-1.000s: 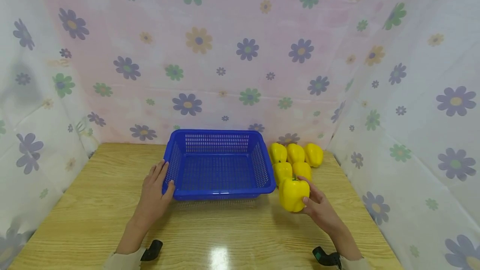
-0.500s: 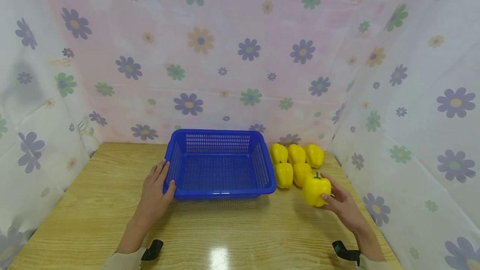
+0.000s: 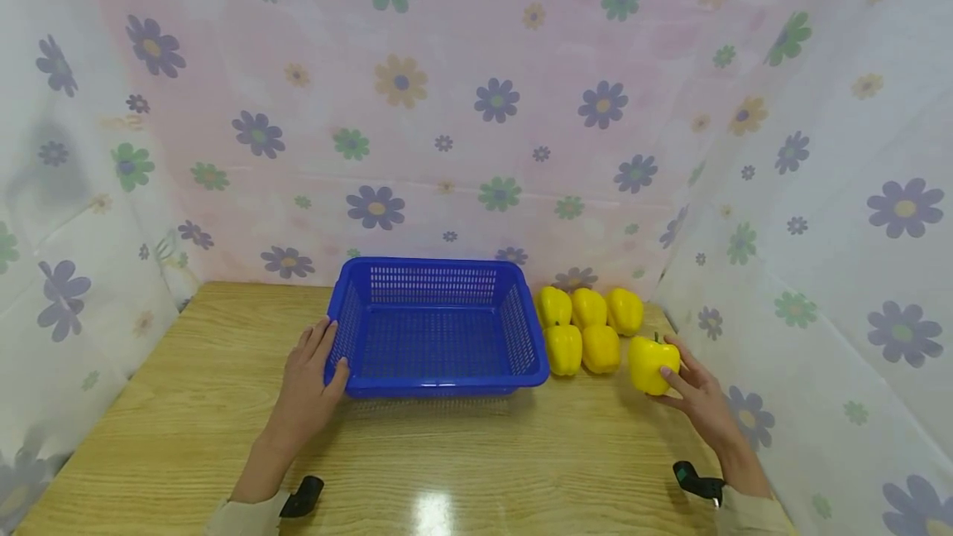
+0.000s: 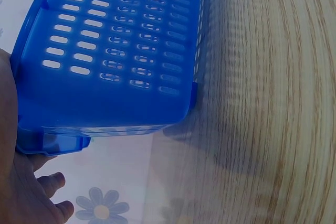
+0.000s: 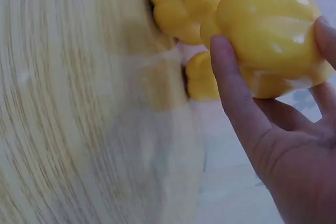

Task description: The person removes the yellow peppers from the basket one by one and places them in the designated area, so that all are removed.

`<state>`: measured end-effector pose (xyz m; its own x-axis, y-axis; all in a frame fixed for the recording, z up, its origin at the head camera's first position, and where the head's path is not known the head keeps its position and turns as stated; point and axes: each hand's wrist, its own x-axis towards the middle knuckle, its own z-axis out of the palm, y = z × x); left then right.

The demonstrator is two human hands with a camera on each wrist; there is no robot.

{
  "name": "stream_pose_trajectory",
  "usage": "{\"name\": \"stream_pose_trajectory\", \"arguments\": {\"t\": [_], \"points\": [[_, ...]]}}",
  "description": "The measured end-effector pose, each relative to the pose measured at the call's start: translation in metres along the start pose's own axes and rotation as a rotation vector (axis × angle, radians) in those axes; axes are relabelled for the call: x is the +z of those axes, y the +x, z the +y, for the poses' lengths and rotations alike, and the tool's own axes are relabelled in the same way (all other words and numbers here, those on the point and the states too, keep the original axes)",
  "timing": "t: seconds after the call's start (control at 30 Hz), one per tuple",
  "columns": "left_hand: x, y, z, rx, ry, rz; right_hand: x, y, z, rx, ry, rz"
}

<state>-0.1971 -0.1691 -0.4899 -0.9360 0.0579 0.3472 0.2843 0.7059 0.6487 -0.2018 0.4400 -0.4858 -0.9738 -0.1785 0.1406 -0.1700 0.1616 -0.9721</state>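
On the right side of the table, my right hand (image 3: 703, 399) holds a yellow bell pepper (image 3: 653, 365), stem upward, between thumb and fingers. In the right wrist view, the fingers (image 5: 231, 82) curl round that pepper (image 5: 273, 30); whether it touches the table is unclear. Just left of it, more yellow bell peppers (image 3: 600, 349) stand in two rows. A blue plastic basket (image 3: 439, 388) with slotted walls stands at the centre with nothing in it. My left hand (image 3: 307, 379) rests on its left rim, fingers loosely draped over the outside in the left wrist view.
The wooden table (image 3: 447, 453) runs up to a flower-print cloth (image 3: 447, 106) at the back and both sides. The back row of peppers (image 3: 588, 306) stands close to that cloth and beside the basket's right wall.
My right hand has carried its pepper to the right and slightly back, away from the basket, uncovering the front row of peppers. My left hand has stayed on the basket rim.
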Motion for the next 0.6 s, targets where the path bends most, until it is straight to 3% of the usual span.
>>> {"name": "stream_pose_trajectory", "arguments": {"t": [0.27,0.6], "points": [[-0.001,-0.001,0.002,0.006,0.010,0.004,-0.010,0.014,0.009,0.183,-0.107,0.044],[-0.002,-0.001,0.003,-0.011,0.004,-0.007,-0.017,0.036,0.008,0.254,-0.170,-0.043]]}}
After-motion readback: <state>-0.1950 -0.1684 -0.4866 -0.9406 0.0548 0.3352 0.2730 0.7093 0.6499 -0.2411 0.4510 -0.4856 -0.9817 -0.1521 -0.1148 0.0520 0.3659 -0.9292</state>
